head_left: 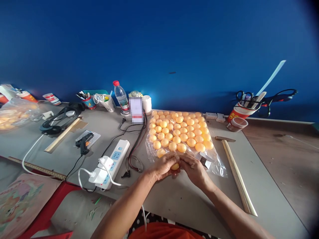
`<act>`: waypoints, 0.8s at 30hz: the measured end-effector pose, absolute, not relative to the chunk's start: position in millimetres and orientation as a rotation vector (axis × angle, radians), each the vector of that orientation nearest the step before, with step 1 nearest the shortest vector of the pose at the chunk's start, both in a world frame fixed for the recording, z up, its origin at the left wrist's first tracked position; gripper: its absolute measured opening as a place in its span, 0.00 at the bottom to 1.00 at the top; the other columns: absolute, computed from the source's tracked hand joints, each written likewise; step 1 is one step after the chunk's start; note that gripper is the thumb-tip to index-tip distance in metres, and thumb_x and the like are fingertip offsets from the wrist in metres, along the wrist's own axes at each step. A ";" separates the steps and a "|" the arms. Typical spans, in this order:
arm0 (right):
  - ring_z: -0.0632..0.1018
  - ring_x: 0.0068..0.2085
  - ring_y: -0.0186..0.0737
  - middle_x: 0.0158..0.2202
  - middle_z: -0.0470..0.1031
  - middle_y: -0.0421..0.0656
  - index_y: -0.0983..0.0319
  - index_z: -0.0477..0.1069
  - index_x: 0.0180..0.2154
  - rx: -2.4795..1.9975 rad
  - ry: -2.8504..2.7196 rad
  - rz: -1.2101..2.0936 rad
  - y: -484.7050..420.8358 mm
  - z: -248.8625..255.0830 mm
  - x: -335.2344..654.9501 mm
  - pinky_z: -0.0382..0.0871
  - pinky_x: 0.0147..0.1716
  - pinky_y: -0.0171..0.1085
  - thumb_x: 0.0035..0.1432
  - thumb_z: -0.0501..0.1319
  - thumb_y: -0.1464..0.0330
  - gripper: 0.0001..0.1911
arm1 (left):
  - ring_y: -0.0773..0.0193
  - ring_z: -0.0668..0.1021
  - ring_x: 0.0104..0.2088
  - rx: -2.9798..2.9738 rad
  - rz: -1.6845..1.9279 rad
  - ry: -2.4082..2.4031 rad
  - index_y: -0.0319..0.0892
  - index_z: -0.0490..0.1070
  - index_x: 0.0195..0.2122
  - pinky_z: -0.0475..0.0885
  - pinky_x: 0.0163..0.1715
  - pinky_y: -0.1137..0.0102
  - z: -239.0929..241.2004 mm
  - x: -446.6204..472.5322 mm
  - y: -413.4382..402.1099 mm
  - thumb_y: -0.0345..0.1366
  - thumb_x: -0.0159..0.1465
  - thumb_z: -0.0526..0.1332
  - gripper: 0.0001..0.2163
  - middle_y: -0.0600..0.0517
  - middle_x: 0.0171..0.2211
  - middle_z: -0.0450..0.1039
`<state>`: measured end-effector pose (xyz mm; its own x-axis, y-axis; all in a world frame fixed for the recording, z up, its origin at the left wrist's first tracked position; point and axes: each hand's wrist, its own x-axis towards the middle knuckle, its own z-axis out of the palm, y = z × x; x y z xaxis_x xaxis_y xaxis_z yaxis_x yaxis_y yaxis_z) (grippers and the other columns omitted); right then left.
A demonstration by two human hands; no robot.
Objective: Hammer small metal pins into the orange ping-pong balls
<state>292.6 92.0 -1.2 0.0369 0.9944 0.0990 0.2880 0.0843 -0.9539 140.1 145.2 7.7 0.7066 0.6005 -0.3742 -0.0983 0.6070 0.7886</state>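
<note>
An orange ping-pong ball (175,166) sits between my two hands above the table's front part. My left hand (164,166) is closed around it, with the fingers curled underneath. My right hand (193,167) meets it from the other side, its fingers bent together against the ball, and the fingertips are partly hidden. Just beyond the hands lies a clear plastic bag (221,167) filled with rows of orange ping-pong balls (176,132). A small white and dark piece (205,160) rests on the bag beside my right hand.
Left of the bag are a power strip (122,149) with chargers, black cables (137,142) and a glue gun (84,142). A water bottle (121,98) and a phone (136,109) stand behind. To the right lie a wooden strip (238,176), a knife (225,139) and a tool cup (239,111).
</note>
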 end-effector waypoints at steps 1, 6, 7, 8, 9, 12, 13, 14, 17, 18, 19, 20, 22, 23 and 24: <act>0.76 0.32 0.42 0.31 0.75 0.44 0.60 0.76 0.30 -1.386 -1.453 0.908 91.4 -0.5 292.5 0.74 0.34 0.40 0.62 0.58 0.64 0.12 | 0.71 0.71 0.19 0.831 0.438 0.689 0.38 0.68 0.31 0.66 0.19 0.75 8.3 139.4 145.4 0.56 0.49 0.72 0.25 0.54 0.20 0.70; 0.77 0.31 0.41 0.28 0.75 0.43 0.60 0.75 0.31 -1.392 -1.560 0.821 89.2 0.9 294.0 0.73 0.34 0.39 0.62 0.56 0.69 0.10 | 0.71 0.72 0.21 0.831 0.403 0.675 0.37 0.68 0.29 0.65 0.20 0.75 12.2 138.3 144.5 0.54 0.48 0.73 0.25 0.55 0.22 0.69; 0.77 0.32 0.40 0.28 0.75 0.42 0.59 0.75 0.32 -1.394 -1.568 0.770 89.0 0.3 294.2 0.73 0.34 0.38 0.62 0.56 0.70 0.10 | 0.72 0.72 0.21 0.826 0.408 0.670 0.38 0.68 0.29 0.65 0.21 0.76 12.5 138.7 144.3 0.54 0.48 0.73 0.25 0.55 0.22 0.69; 0.77 0.32 0.40 0.29 0.76 0.43 0.59 0.76 0.32 -1.396 -1.566 0.701 88.8 -0.6 294.2 0.73 0.33 0.38 0.62 0.56 0.70 0.10 | 0.72 0.72 0.21 0.821 0.419 0.665 0.38 0.68 0.29 0.66 0.21 0.76 12.6 139.2 144.2 0.53 0.48 0.73 0.24 0.55 0.21 0.69; 0.77 0.31 0.40 0.29 0.76 0.43 0.59 0.77 0.33 -1.395 -1.560 0.626 88.6 -1.9 293.9 0.73 0.33 0.38 0.62 0.56 0.70 0.10 | 0.72 0.72 0.21 0.815 0.434 0.661 0.38 0.68 0.29 0.66 0.21 0.76 12.4 139.8 144.2 0.52 0.49 0.74 0.24 0.55 0.22 0.69; 0.77 0.32 0.40 0.32 0.76 0.45 0.59 0.79 0.37 -1.378 -1.527 0.444 87.2 -6.9 291.8 0.73 0.32 0.38 0.63 0.57 0.68 0.11 | 0.71 0.74 0.23 0.790 0.485 0.662 0.38 0.70 0.31 0.66 0.21 0.77 11.5 141.7 144.8 0.48 0.48 0.75 0.21 0.54 0.23 0.70; 0.78 0.33 0.41 0.33 0.77 0.46 0.59 0.79 0.39 -1.374 -1.522 0.414 86.5 -8.6 290.9 0.74 0.33 0.38 0.63 0.57 0.68 0.11 | 0.71 0.74 0.23 0.772 0.496 0.671 0.38 0.70 0.31 0.67 0.21 0.77 11.3 142.1 145.0 0.45 0.48 0.75 0.20 0.54 0.24 0.71; 0.78 0.34 0.41 0.34 0.77 0.46 0.58 0.80 0.40 -1.372 -1.519 0.394 85.9 -10.0 289.9 0.74 0.34 0.38 0.64 0.57 0.68 0.11 | 0.70 0.75 0.23 0.747 0.504 0.681 0.38 0.70 0.31 0.67 0.21 0.77 11.3 142.5 145.3 0.44 0.47 0.75 0.20 0.54 0.24 0.71; 0.79 0.37 0.41 0.36 0.78 0.47 0.58 0.80 0.42 -1.357 -1.510 0.353 84.4 -12.2 287.5 0.75 0.36 0.38 0.64 0.58 0.69 0.12 | 0.69 0.76 0.24 0.659 0.512 0.673 0.37 0.70 0.30 0.71 0.22 0.75 11.8 142.7 145.9 0.40 0.46 0.75 0.18 0.53 0.24 0.72; 0.79 0.36 0.41 0.36 0.78 0.46 0.58 0.80 0.42 -1.349 -1.505 0.339 84.1 -12.3 286.9 0.75 0.36 0.38 0.64 0.58 0.69 0.12 | 0.68 0.76 0.24 0.638 0.511 0.660 0.37 0.70 0.30 0.72 0.23 0.74 12.0 142.7 145.9 0.39 0.46 0.75 0.18 0.52 0.25 0.72; 0.79 0.36 0.41 0.36 0.78 0.46 0.57 0.80 0.42 -1.341 -1.501 0.325 83.9 -12.1 286.4 0.75 0.36 0.38 0.65 0.57 0.69 0.12 | 0.68 0.76 0.25 0.622 0.510 0.648 0.36 0.71 0.30 0.72 0.23 0.74 12.0 142.6 145.9 0.39 0.46 0.75 0.17 0.52 0.25 0.72; 0.79 0.35 0.40 0.35 0.78 0.46 0.57 0.80 0.42 -1.335 -1.498 0.311 83.8 -11.7 286.0 0.75 0.35 0.38 0.65 0.57 0.69 0.12 | 0.69 0.76 0.25 0.612 0.507 0.643 0.36 0.71 0.30 0.72 0.23 0.74 12.0 142.6 145.8 0.38 0.47 0.75 0.17 0.52 0.25 0.72; 0.79 0.34 0.40 0.34 0.78 0.45 0.57 0.80 0.43 -1.326 -1.498 0.294 83.5 -11.0 285.3 0.75 0.35 0.39 0.65 0.57 0.70 0.12 | 0.69 0.76 0.25 0.602 0.499 0.654 0.35 0.71 0.30 0.72 0.23 0.74 11.5 142.4 145.7 0.37 0.46 0.76 0.17 0.52 0.25 0.72; 0.79 0.35 0.41 0.35 0.78 0.45 0.57 0.80 0.43 -1.324 -1.504 0.293 83.3 -10.9 285.1 0.75 0.35 0.39 0.65 0.57 0.70 0.12 | 0.69 0.76 0.24 0.599 0.500 0.663 0.36 0.71 0.30 0.72 0.24 0.74 11.2 142.4 145.7 0.37 0.46 0.76 0.17 0.53 0.25 0.72; 0.79 0.35 0.41 0.35 0.79 0.46 0.57 0.80 0.44 -1.322 -1.512 0.295 83.0 -10.9 284.8 0.75 0.36 0.39 0.65 0.57 0.70 0.13 | 0.70 0.76 0.24 0.598 0.505 0.670 0.36 0.71 0.30 0.72 0.24 0.75 11.0 142.3 145.8 0.37 0.46 0.76 0.17 0.53 0.25 0.71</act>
